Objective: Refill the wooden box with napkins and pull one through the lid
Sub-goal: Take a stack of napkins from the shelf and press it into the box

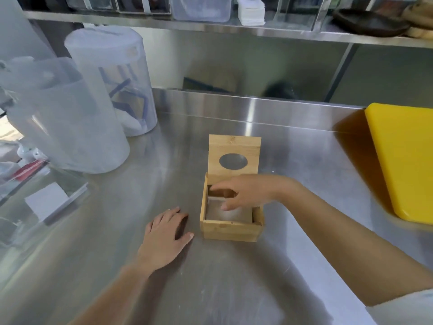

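Note:
A small wooden box (230, 229) stands on the steel counter (210, 277) in the middle of the view. Its hinged lid (235, 146) stands upright at the back and has an oval hole in it. White napkins (228, 213) lie flat inside the box. My right hand (243, 191) reaches in from the right over the box opening, fingers spread and pointing left, fingertips at the napkins; it grips nothing that I can see. My left hand (165, 235) rests flat on the counter just left of the box, fingers apart, thumb near the box's front left corner.
Two tall translucent plastic containers (110, 83) stand at the back left. A clear acrylic holder with a white card (46, 202) lies at the left. A yellow cutting board (405, 160) lies at the right. A stack of white napkins (251, 10) sits on the upper shelf.

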`<move>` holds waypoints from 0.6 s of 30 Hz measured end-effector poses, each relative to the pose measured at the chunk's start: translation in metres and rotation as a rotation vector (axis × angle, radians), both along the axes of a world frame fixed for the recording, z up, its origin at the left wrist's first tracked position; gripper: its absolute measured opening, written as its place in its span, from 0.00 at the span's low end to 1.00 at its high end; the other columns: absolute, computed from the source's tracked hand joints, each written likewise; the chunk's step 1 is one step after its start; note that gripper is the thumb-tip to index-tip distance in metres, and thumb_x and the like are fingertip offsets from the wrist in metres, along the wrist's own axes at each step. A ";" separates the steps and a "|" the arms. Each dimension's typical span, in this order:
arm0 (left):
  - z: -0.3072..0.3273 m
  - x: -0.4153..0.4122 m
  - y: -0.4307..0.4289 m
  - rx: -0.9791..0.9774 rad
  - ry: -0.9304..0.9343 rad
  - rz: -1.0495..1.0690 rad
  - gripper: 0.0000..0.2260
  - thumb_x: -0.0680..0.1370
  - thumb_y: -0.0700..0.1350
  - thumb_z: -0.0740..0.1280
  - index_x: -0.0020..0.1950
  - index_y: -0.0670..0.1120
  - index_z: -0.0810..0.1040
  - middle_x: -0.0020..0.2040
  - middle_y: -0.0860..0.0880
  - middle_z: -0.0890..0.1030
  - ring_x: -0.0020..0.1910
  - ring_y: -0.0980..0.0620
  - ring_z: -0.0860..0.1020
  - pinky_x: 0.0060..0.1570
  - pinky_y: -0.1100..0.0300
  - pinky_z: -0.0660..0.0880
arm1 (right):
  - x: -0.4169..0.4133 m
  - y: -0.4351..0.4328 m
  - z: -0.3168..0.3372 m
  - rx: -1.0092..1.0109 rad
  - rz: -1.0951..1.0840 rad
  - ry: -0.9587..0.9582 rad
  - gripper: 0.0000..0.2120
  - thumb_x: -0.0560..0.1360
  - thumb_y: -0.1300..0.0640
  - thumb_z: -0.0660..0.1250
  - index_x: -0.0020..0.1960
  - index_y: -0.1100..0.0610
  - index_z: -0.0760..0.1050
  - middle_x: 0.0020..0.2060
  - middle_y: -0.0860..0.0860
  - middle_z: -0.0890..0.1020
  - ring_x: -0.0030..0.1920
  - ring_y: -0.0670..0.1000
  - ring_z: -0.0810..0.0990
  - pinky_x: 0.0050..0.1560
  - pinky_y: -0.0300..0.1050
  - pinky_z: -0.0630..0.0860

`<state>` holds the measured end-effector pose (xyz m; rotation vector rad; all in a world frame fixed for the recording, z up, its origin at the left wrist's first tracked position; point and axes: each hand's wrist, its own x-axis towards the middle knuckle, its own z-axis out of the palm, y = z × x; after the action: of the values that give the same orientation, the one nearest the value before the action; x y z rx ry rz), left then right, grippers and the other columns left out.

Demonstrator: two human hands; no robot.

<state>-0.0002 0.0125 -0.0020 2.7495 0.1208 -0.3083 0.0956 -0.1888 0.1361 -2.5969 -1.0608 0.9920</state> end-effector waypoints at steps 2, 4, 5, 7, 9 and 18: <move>0.036 0.019 0.013 -0.098 0.291 -0.097 0.41 0.63 0.71 0.52 0.70 0.49 0.64 0.72 0.48 0.66 0.66 0.50 0.68 0.64 0.58 0.63 | 0.003 -0.010 0.029 0.073 -0.040 0.072 0.27 0.77 0.50 0.63 0.74 0.48 0.59 0.61 0.50 0.76 0.57 0.51 0.76 0.59 0.45 0.73; 0.085 0.042 0.023 -0.059 0.527 -0.207 0.35 0.70 0.68 0.57 0.73 0.52 0.59 0.70 0.50 0.68 0.64 0.53 0.69 0.61 0.63 0.63 | 0.011 -0.021 0.057 0.157 -0.075 0.134 0.27 0.77 0.52 0.64 0.73 0.48 0.60 0.59 0.52 0.77 0.52 0.48 0.77 0.57 0.45 0.75; 0.110 0.055 0.028 -0.027 0.547 -0.228 0.31 0.73 0.65 0.59 0.73 0.53 0.58 0.70 0.51 0.68 0.65 0.54 0.68 0.60 0.64 0.62 | 0.017 -0.025 0.069 0.190 -0.088 0.135 0.26 0.77 0.52 0.64 0.73 0.48 0.61 0.59 0.52 0.78 0.48 0.46 0.77 0.54 0.43 0.76; 0.158 0.081 0.035 -0.034 0.447 -0.217 0.28 0.75 0.61 0.60 0.72 0.55 0.59 0.68 0.52 0.70 0.64 0.56 0.68 0.61 0.64 0.61 | 0.032 -0.032 0.092 0.227 -0.115 0.096 0.25 0.77 0.52 0.65 0.72 0.47 0.62 0.57 0.48 0.79 0.44 0.42 0.78 0.51 0.39 0.76; 0.207 0.111 0.038 -0.141 0.264 -0.186 0.26 0.73 0.60 0.63 0.70 0.57 0.63 0.67 0.53 0.70 0.64 0.57 0.68 0.63 0.63 0.61 | 0.054 -0.039 0.116 0.249 -0.140 0.045 0.25 0.76 0.51 0.65 0.71 0.47 0.64 0.54 0.46 0.79 0.42 0.39 0.79 0.47 0.34 0.77; 0.353 0.239 -0.006 -0.588 -0.056 -0.305 0.26 0.66 0.60 0.72 0.61 0.50 0.74 0.56 0.47 0.81 0.52 0.53 0.81 0.54 0.58 0.76 | 0.175 -0.059 0.212 0.362 -0.335 -0.122 0.22 0.76 0.51 0.65 0.69 0.49 0.66 0.53 0.49 0.80 0.52 0.53 0.82 0.49 0.42 0.80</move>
<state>0.2393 0.0065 0.3514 2.1799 -0.3530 -0.2894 0.2704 -0.2479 0.3480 -2.4423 -0.7126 0.5168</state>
